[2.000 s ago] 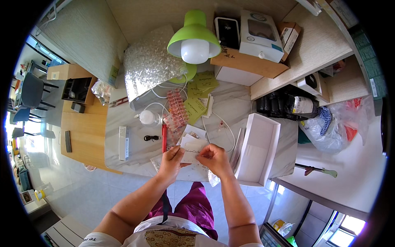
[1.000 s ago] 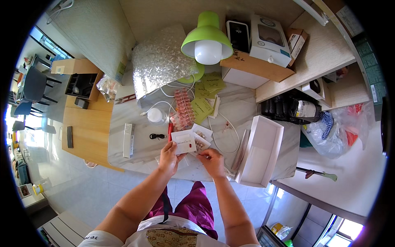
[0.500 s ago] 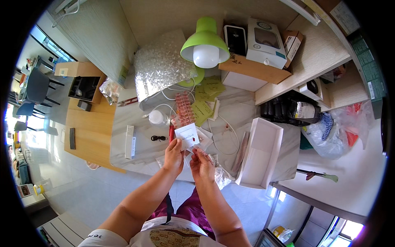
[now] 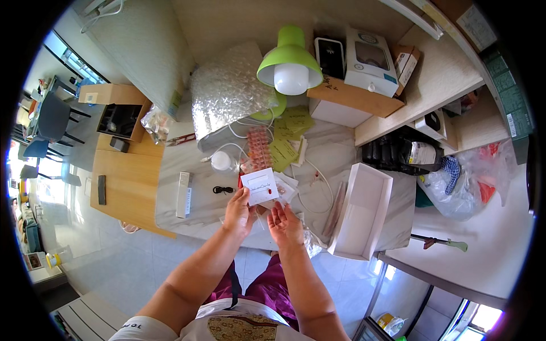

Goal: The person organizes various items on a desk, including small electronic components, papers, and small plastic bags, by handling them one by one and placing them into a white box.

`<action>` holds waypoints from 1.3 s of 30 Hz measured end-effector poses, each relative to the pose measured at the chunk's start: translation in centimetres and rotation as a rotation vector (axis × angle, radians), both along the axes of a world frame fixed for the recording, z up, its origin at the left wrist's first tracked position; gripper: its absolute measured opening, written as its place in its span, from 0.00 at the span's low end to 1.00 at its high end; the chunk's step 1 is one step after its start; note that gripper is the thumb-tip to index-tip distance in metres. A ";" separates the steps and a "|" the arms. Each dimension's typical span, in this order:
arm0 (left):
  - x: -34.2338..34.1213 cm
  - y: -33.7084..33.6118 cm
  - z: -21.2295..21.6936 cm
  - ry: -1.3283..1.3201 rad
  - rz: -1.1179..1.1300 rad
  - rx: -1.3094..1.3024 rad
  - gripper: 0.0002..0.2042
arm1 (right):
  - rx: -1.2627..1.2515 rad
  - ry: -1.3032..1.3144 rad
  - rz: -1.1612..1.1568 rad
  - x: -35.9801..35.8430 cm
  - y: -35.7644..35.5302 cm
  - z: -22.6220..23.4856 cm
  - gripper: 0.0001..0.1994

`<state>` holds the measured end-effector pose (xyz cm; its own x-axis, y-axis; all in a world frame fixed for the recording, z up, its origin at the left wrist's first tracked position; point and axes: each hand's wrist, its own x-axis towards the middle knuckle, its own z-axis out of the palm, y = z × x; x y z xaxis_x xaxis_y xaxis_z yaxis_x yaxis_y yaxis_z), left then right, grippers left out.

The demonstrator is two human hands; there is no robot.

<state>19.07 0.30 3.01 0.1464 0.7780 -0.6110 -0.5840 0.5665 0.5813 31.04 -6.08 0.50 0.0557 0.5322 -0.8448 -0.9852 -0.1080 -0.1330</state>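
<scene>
A white card [image 4: 259, 185] with handwriting-like print and a small red piece near its right edge is gripped at its lower left corner by my left hand [image 4: 239, 215], thumb on top. Palm up, my right hand [image 4: 285, 225] sits just below the card's right side, its fingers apart; I make out nothing held in it. Other small white cards [image 4: 288, 187] lie on the marble-patterned table [image 4: 199, 148] behind. Beyond the held card is a strip of pink blister-like packs [image 4: 259, 148], beside yellow-green paper slips [image 4: 284, 153].
A green desk lamp [image 4: 290, 54] overhangs the table's back, next to bubble wrap [image 4: 224, 91]. An open white box [image 4: 359, 219] stands at the right. On the left are a narrow white box [image 4: 183, 195], a coiled black cable [image 4: 223, 190] and a round white container [image 4: 220, 161].
My right hand has drawn away from the card's lower edge and its fingers have opened. The card now lies turned flatter toward me, still in my left hand.
</scene>
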 end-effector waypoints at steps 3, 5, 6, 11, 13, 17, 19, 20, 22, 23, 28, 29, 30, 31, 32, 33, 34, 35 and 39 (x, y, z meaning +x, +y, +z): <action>0.2 -0.4 0.1 0.029 0.029 -0.006 0.14 | 0.003 0.059 -0.057 0.4 -0.3 -0.2 0.10; 0.6 -0.7 1.0 -0.025 0.044 -0.004 0.13 | 0.009 0.070 -0.080 0.4 -0.5 -0.4 0.11; 0.7 -0.8 0.9 -0.041 0.041 -0.001 0.12 | 0.017 0.064 -0.075 0.3 -0.5 -0.3 0.11; 1.2 -1.0 0.6 -0.086 0.042 -0.005 0.13 | 0.125 0.065 -0.031 0.6 -0.6 -0.5 0.11; 1.4 -0.7 0.6 -0.095 0.062 -0.044 0.13 | 0.120 0.052 0.001 0.8 -0.5 -0.7 0.11; 1.4 0.1 0.4 -0.093 0.087 -0.044 0.11 | 0.107 0.041 0.062 1.3 -0.5 -0.5 0.09; 0.9 0.2 -1.1 -0.115 0.080 -0.033 0.11 | 0.132 0.036 0.092 1.4 -0.7 -0.2 0.08; 0.6 0.2 -1.7 -0.125 0.077 -0.027 0.12 | 0.134 0.038 0.097 1.4 -0.6 -0.1 0.08; 0.4 0.1 -1.1 -0.063 0.029 -0.049 0.12 | 0.133 0.038 0.099 1.6 -0.5 -0.1 0.07; 0.4 0.1 -0.7 -0.032 0.006 -0.059 0.13 | 0.129 0.045 0.091 1.7 -0.6 -0.3 0.07; 0.1 -0.4 0.1 0.051 -0.028 0.020 0.11 | 0.223 0.069 0.114 2.2 -1.0 -0.4 0.04; 0.0 -0.5 0.1 0.075 -0.036 0.026 0.11 | 0.241 0.023 0.136 2.2 -1.0 -0.1 0.03; 0.1 -0.5 0.5 0.111 -0.076 0.061 0.10 | 0.257 -0.022 0.158 2.1 -0.8 1.6 0.03; 0.2 -0.6 1.2 0.146 -0.116 0.098 0.10 | 0.274 -0.068 0.181 2.0 -0.5 3.0 0.02; 0.3 -0.6 1.7 0.181 -0.156 0.134 0.09 | 0.283 -0.164 0.268 2.3 -0.2 4.0 0.03; 0.4 -0.7 2.0 0.174 -0.201 0.126 0.09 | 0.290 -0.263 0.354 3.0 0.1 5.0 0.04; 0.3 -0.8 2.3 0.170 -0.247 0.118 0.09 | 0.297 -0.359 0.440 3.6 0.5 5.7 0.05; 0.2 -0.8 2.6 0.166 -0.293 0.109 0.09 | 0.300 -0.453 0.503 4.1 0.9 6.1 0.06; 0.7 -0.9 4.1 0.249 -0.357 0.108 0.10 | 0.298 -0.722 0.705 5.6 2.8 8.7 0.09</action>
